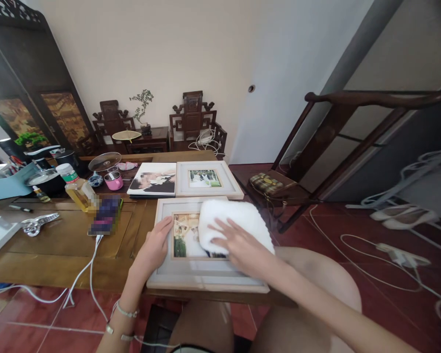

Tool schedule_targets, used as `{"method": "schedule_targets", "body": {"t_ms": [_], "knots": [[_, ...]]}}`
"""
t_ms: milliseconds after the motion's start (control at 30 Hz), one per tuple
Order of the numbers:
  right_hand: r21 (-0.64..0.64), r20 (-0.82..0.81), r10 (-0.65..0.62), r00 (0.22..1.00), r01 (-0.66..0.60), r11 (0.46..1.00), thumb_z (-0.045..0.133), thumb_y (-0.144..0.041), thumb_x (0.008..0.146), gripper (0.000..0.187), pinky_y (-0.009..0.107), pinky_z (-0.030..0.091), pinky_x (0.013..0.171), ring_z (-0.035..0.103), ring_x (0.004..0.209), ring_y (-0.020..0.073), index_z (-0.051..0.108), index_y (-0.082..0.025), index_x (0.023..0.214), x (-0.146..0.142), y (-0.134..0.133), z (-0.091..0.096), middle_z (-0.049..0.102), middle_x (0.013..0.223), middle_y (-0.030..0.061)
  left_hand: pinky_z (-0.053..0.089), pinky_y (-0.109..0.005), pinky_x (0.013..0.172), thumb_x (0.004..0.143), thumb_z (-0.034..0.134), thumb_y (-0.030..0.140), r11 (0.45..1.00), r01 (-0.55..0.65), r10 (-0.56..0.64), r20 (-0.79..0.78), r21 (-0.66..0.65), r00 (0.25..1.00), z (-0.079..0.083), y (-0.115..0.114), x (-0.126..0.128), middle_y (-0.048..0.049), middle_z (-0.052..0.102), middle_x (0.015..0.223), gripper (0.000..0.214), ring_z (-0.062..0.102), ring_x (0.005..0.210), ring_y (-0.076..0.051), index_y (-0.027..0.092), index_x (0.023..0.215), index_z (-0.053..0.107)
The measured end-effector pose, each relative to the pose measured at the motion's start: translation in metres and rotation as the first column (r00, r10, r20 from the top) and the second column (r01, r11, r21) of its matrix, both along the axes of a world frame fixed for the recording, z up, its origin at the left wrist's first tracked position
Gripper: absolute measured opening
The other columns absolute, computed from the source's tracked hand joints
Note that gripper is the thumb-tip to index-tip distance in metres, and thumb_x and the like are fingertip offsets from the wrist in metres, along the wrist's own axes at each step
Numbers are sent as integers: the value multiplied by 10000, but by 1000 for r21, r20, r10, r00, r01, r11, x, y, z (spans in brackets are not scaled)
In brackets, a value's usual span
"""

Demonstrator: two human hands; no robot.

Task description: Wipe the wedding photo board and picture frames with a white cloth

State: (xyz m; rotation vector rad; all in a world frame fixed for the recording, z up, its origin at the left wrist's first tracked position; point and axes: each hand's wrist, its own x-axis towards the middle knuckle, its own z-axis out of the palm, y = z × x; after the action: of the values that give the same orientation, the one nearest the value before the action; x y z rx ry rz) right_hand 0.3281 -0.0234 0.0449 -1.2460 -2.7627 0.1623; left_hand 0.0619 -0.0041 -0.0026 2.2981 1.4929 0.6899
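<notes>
A picture frame (206,274) lies flat at the table's (59,245) near edge. The left hand (155,247) rests open on its left side; the right hand (242,247) presses a white cloth (235,218) flat onto its glass.

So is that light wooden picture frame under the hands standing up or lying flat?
Lying flat, face up on the brown wooden table. The light wooden picture frame has the left hand on it and a white cloth spread over it.

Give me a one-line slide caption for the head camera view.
Right hand presses a white cloth on a framed photo while the left hand steadies the frame.
</notes>
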Motion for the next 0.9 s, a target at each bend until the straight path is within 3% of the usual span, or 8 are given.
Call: {"method": "schedule_targets", "body": {"t_ms": [133, 233, 333, 467, 567, 667, 767, 900], "knots": [[164, -30, -61, 998, 66, 984, 441, 39, 622, 621, 507, 201, 1116, 247, 1378, 281, 606, -140, 1193, -1, 59, -10, 427, 1434, 113, 282, -454, 1137, 803, 321, 4, 1000, 0, 0, 14, -17, 1000, 0, 0, -2, -86, 408, 1455, 599, 352, 1360, -204, 174, 1366, 437], [193, -7, -84, 996, 83, 978, 446, 30, 645, 599, 541, 200, 1102, 238, 1379, 304, 606, -140, 1197, -6, 70, -11, 410, 1445, 109, 284, -449, 1137, 806, 332, 10, 1000, -17, 17, 30, -20, 999, 0, 0, -1, -84, 415, 1451, 596, 350, 1361, -206, 179, 1368, 436], [137, 47, -45, 998, 39, 990, 448, 27, 662, 568, 572, 170, 1100, 245, 1370, 337, 631, -141, 1172, -11, 48, -8, 409, 1444, 111, 288, -452, 1135, 805, 335, 11, 999, -30, 31, 40, -13, 999, 0, 1, 0, -88, 424, 1444, 588, 360, 1355, -210, 172, 1359, 447], [-77, 79, 21, 997, -15, 997, 436, 30, 654, 588, 581, 168, 1101, 255, 1368, 330, 642, -171, 1167, -11, -12, 11, 421, 1436, 109, 283, -441, 1139, 805, 328, 7, 1000, -29, 29, 27, 9, 999, -1, 2, 1, -80, 421, 1448, 597, 353, 1358, -199, 178, 1366, 435], [-268, 43, 89, 995, -74, 961, 411, 29, 668, 582, 552, 206, 1106, 270, 1369, 293, 661, -222, 1130, -11, -58, 35, 427, 1438, 71, 281, -434, 1140, 814, 315, 10, 1000, -23, 22, 16, 19, 1000, -2, 2, 1, -78, 418, 1449, 593, 340, 1365, -191, 185, 1369, 428], [-378, -37, 158, 987, -160, 912, 417, 13, 662, 557, 503, 206, 1127, 275, 1370, 257, 680, -258, 1072, -17, -83, 51, 432, 1437, 14, 278, -436, 1139, 815, 305, 9, 1000, -19, 19, 3, 18, 1000, -3, 2, 1, -94, 407, 1454, 591, 330, 1369, -192, 167, 1373, 420], [-365, -100, 188, 977, -212, 907, 411, 12, 637, 584, 474, 190, 1140, 244, 1383, 234, 662, -238, 1101, -25, -77, 42, 404, 1453, 5, 274, -443, 1139, 826, 296, 14, 1000, -9, 9, -3, 18, 1000, -4, 2, 0, -105, 398, 1457, 588, 324, 1372, -195, 162, 1385, 399], [-166, -89, 104, 991, -118, 979, 420, 31, 616, 662, 491, 175, 1135, 226, 1388, 241, 605, -207, 1205, -29, -26, 11, 391, 1464, 53, 273, -448, 1137, 836, 301, 18, 1000, -2, 2, 3, 19, 1000, -5, 2, -2, -113, 392, 1459, 579, 327, 1369, -198, 169, 1387, 394]]}}
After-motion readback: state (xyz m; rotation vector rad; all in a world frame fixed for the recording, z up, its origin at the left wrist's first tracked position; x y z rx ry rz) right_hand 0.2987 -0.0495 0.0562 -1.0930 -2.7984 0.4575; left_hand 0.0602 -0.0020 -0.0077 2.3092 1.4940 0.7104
